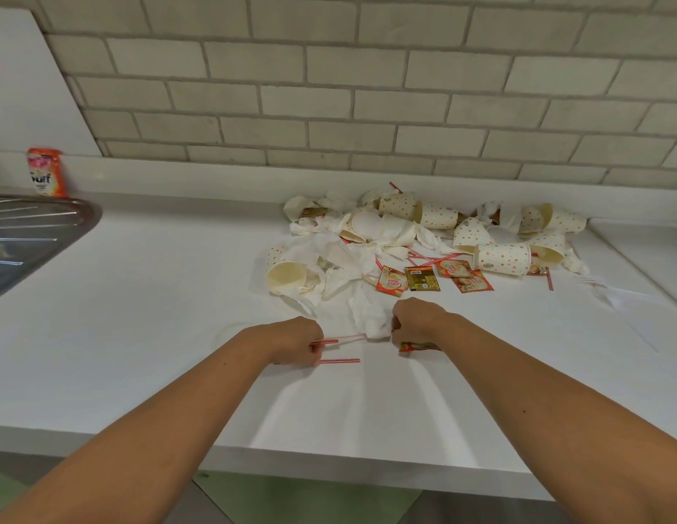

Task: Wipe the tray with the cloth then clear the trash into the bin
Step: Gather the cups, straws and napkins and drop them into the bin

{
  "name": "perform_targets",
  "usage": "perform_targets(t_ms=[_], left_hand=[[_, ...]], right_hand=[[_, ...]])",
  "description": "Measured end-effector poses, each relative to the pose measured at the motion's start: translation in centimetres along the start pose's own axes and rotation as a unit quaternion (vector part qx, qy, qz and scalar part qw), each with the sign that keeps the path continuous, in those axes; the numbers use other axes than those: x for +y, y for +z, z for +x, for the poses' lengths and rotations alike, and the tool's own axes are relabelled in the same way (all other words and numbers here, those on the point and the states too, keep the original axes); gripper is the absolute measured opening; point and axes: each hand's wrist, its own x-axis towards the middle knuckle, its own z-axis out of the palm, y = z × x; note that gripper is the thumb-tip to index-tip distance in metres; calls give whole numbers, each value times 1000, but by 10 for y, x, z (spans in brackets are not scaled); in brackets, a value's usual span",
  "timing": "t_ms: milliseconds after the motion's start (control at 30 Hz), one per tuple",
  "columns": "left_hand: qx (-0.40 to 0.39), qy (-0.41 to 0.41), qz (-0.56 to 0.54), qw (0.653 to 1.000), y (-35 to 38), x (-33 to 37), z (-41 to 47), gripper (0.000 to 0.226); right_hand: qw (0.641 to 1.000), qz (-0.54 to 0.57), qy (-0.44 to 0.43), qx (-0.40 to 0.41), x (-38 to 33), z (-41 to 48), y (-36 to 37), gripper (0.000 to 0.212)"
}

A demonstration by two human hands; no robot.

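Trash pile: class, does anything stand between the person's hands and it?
Nothing visible does. The left hand grips striped straws and the right hand a red sachet at the near edge of the trash pile. No bin shows.

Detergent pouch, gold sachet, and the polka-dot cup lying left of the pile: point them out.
detergent pouch [45,175]: head view, front label.
gold sachet [422,278]: head view, centre of its face.
polka-dot cup [286,276]: head view, inside its open mouth.
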Motion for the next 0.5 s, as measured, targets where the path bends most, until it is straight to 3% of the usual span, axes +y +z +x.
perform_targets(t_ms=[200,500], left_hand=[[-20,-22,27,999,6,5,0,24],[39,-39,14,998,8,28,-4,17]], right_hand=[[1000,18,24,-1,18,-13,6,11],[997,35,60,17,49,-34,16,12]])
